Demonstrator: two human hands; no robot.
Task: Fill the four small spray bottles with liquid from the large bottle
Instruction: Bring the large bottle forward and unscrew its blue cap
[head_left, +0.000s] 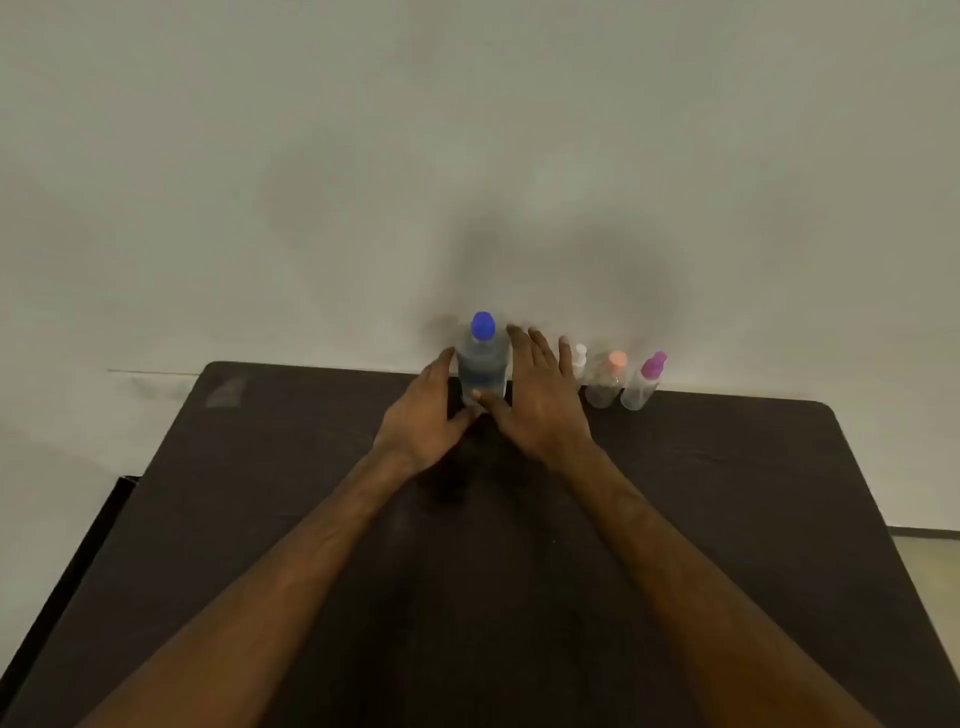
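Note:
A large clear bottle (483, 366) with a blue cap stands upright at the far edge of the dark table (727, 519), against the wall. My left hand (423, 418) lies against the bottle's left side, thumb near its base. My right hand (540, 400) is at its right side with fingers straight and the thumb in front of the base. Right of that hand stand three small clear spray bottles: one with a white cap (580, 361), partly hidden by my fingers, one with a peach cap (605, 387) and one with a purple cap (643, 387). All caps are on.
A pale wall (467, 156) rises directly behind the table's far edge. The table's near and middle surface holds only my forearms. A strip of floor (924, 561) shows past the table's right edge.

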